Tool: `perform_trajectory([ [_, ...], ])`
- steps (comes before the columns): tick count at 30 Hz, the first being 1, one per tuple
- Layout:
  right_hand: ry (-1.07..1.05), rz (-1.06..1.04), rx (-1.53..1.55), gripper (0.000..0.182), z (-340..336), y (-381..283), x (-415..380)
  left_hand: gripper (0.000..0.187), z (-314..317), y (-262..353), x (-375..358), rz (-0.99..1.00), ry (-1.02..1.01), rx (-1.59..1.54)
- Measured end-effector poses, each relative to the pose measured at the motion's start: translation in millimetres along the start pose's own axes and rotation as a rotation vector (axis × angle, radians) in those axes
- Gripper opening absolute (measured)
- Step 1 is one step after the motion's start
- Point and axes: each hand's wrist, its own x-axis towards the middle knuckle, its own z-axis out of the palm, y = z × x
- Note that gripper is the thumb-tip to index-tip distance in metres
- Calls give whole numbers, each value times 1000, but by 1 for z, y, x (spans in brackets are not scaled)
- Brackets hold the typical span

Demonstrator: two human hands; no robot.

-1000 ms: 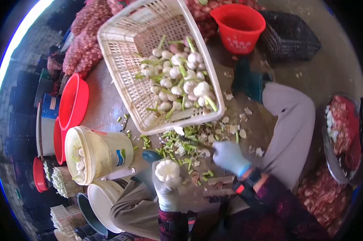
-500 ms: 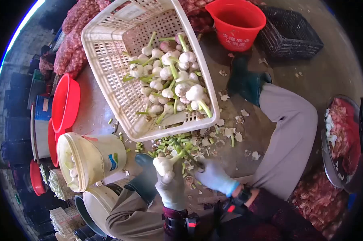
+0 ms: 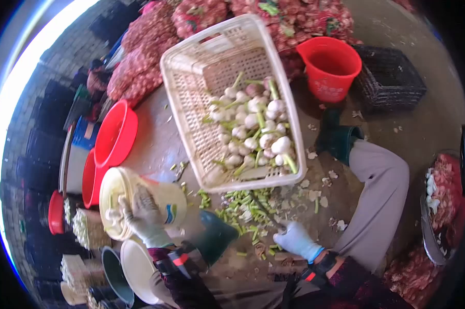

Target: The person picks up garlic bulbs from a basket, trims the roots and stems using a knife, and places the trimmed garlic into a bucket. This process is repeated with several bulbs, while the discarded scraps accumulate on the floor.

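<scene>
My left hand (image 3: 144, 219), in a grey-white glove, is at the mouth of a white bucket (image 3: 165, 198) on the left, its fingers spread at the rim. Pale garlic bulbs (image 3: 115, 215) show inside the bucket, beside my fingertips. My gloved right hand (image 3: 296, 240) is closed round a knife (image 3: 266, 210) with a long, thin, dark blade, its tip pointing up toward the basket. A white plastic basket (image 3: 183, 121) ahead holds many garlic bulbs (image 3: 250, 121) with green stems. Cut green stem pieces (image 3: 237, 211) lie on the floor below it.
Red tubs (image 3: 116, 134) stand at the left, near net sacks of garlic (image 3: 139, 67). A red bucket (image 3: 329, 72) and a black crate (image 3: 389, 80) are at the upper right. My bent leg (image 3: 376, 201) is on the right, beside a metal pan (image 3: 432, 232).
My left hand has moved left from the middle to the white bucket; the garlic bulb it held is no longer in its grasp. My right hand keeps the knife. The view has shifted.
</scene>
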Motion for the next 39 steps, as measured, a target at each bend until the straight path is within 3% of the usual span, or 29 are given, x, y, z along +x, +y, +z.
perform_trajectory([
  [2,13,-66,-18,29,-8,-6,4,29,9,-68,20,-10,-84,416],
  [3,2,-80,-5,27,-11,-6,4,27,-3,-99,43,-84,-199,909],
  [4,42,-102,56,27,-14,-5,5,30,18,-137,50,-255,-32,829],
  [7,32,-9,76,31,-26,9,13,46,2,-236,100,-366,-54,1276],
  [9,46,124,253,29,-32,11,16,53,-27,-294,126,-92,-263,1467],
  [12,79,178,279,28,-32,14,22,53,-44,-323,143,-180,-369,1577],
  [15,181,84,321,29,-41,0,25,41,-4,-294,123,-287,-341,1469],
  [18,98,106,275,23,-39,-6,20,30,31,-243,70,-410,-117,1084],
  [21,192,-61,393,25,-33,-6,16,46,-16,-198,39,-420,-173,808],
  [22,179,-81,347,23,-35,-10,13,57,-9,-188,17,-474,-139,681],
  [25,134,-151,242,20,-37,-17,-1,64,1,-165,-45,-506,-213,608],
  [26,140,-211,266,19,-38,-22,-5,65,-5,-153,-55,-487,-283,795],
  [27,138,-270,291,19,-39,-27,-10,45,22,-151,-81,-406,-196,904],
  [31,203,-574,-118,16,-47,-39,-18,56,26,-116,-124,-455,-226,1129],
  [36,144,-659,-319,22,-41,-36,-30,55,21,-102,-154,-355,-362,1256],
  [39,136,-696,-390,23,-41,-36,-32,51,11,-100,-160,-378,-308,1286],
])
